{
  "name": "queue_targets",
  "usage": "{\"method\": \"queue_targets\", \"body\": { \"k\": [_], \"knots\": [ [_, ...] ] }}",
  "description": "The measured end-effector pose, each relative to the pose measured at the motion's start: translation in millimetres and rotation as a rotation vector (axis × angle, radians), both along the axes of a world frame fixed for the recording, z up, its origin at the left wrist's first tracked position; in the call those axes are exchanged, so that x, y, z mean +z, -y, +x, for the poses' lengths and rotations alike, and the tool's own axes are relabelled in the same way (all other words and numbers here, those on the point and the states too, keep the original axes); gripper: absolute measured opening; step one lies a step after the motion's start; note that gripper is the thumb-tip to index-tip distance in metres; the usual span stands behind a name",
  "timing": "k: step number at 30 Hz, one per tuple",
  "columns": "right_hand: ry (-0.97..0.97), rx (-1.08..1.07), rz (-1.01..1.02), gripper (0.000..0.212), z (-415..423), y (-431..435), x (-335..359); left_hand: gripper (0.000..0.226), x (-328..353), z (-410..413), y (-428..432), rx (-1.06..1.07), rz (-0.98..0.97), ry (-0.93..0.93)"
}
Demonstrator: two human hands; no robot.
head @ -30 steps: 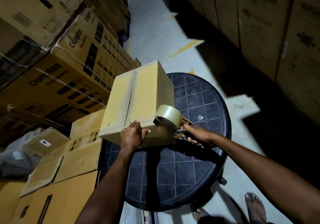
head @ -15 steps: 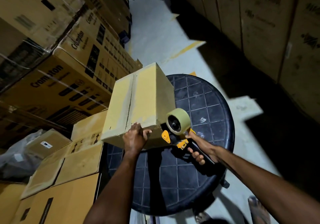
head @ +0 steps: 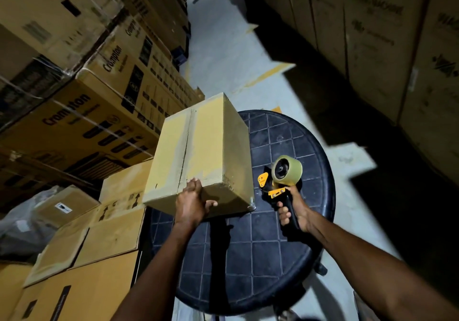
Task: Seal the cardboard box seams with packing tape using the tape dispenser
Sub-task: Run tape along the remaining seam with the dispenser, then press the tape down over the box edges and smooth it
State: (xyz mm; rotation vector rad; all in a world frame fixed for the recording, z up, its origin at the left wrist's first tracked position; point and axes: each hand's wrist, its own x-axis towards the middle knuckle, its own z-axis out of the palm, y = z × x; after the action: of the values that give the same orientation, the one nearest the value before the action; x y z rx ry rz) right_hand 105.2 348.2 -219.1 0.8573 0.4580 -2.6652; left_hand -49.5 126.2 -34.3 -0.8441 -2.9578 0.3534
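Cardboard box (head: 198, 151) is seen resting on the round dark desk (head: 263, 253), its taped top seam (head: 185, 151) running away from the fingers (head: 196, 184) of the left hand (head: 191, 204), which are clamped over its near top edge. Just to the right of those fingers, apart from the box, the tape dispenser (head: 280, 184) is held upright above the desk. Its black handle is wrapped tightly by the fingers (head: 284, 212) of the right hand (head: 295, 209), with the tape roll (head: 286, 170) above them.

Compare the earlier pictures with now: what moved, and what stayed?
The right hand pulled the yellow-and-black tape dispenser off the tan cardboard box, rightward over the round dark table. The left hand still grips the box's near edge.
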Motion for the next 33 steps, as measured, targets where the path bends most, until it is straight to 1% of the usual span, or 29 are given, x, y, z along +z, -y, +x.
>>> {"method": "queue_targets", "body": {
  "k": [2,5,9,11,14,15,17,19,21,23,24,25,26,27,28,29,30,31,33],
  "knots": [
    [0.019,-0.051,-0.068,0.063,-12.8,0.1,-6.2,0.097,-0.3,-0.3,2.7,0.01,0.012,0.052],
    [0.03,-0.127,-0.179,0.053,-27.3,0.8,-12.5,0.103,0.1,-3.8,5.6,0.015,-0.006,0.09],
    [0.015,-0.212,-0.208,0.054,-42.7,2.4,-12.8,0.106,-0.2,-5.1,7.1,0.004,-0.024,0.094],
    [0.024,-0.239,-0.177,0.059,-48.3,2.8,-7.7,0.106,-0.5,-3.0,7.2,0.008,-0.017,0.096],
    [0.085,-0.236,-0.059,0.079,-54.0,3.1,-10.4,0.108,-1.9,-1.4,7.8,0.012,-0.008,0.109],
    [0.109,-0.227,-0.022,0.083,-55.0,3.9,-12.6,0.109,-1.8,-1.0,8.1,0.013,0.002,0.115],
    [0.174,-0.229,0.067,0.086,-55.8,4.9,-18.5,0.11,-2.3,-0.2,8.4,0.013,0.021,0.127],
    [0.264,-0.244,0.203,0.085,-56.3,5.5,-24.9,0.112,-1.6,2.2,10.0,0.02,0.046,0.148],
    [0.357,-0.262,0.364,0.085,-60.0,6.4,-55.4,0.115,-2.4,4.8,12.1,0.019,0.084,0.176],
    [0.449,-0.206,0.52,0.092,-67.4,11.0,-90.1,0.118,-3.7,8.6,14.6,0.02,0.123,0.213],
    [0.496,-0.162,0.62,0.09,-65.0,13.3,-87.2,0.121,-4.8,9.6,16.3,0.018,0.139,0.23],
    [0.532,-0.129,0.73,0.081,-59.5,16.8,-70.9,0.122,-6.1,9.9,18.4,0.014,0.153,0.247],
    [0.565,-0.104,0.864,0.065,-52.1,22.7,-41.7,0.122,-7.4,9.8,20.7,0.008,0.165,0.26],
    [0.588,-0.127,0.977,0.049,-45.9,30.0,-14.8,0.121,-8.8,9.0,23.1,-0.003,0.176,0.265],
    [0.599,-0.2,1.067,0.039,-43.1,37.3,6.1,0.12,-9.6,7.6,25.3,-0.017,0.183,0.267],
    [0.582,-0.31,1.177,0.035,-40.6,44.1,24.9,0.117,-9.6,6.3,26.6,-0.027,0.185,0.272],
    [0.52,-0.411,1.273,0.035,-41.6,52.1,41.2,0.112,-9.3,5.1,27.5,-0.033,0.187,0.274],
    [0.405,-0.47,1.358,0.035,-44.8,60.2,52.4,0.105,-8.4,3.9,27.6,-0.039,0.191,0.268],
    [0.143,-0.442,1.462,0.04,-51.9,76.9,68.3,0.088,-4.2,4.2,26.3,-0.054,0.196,0.233]
  ]
}}
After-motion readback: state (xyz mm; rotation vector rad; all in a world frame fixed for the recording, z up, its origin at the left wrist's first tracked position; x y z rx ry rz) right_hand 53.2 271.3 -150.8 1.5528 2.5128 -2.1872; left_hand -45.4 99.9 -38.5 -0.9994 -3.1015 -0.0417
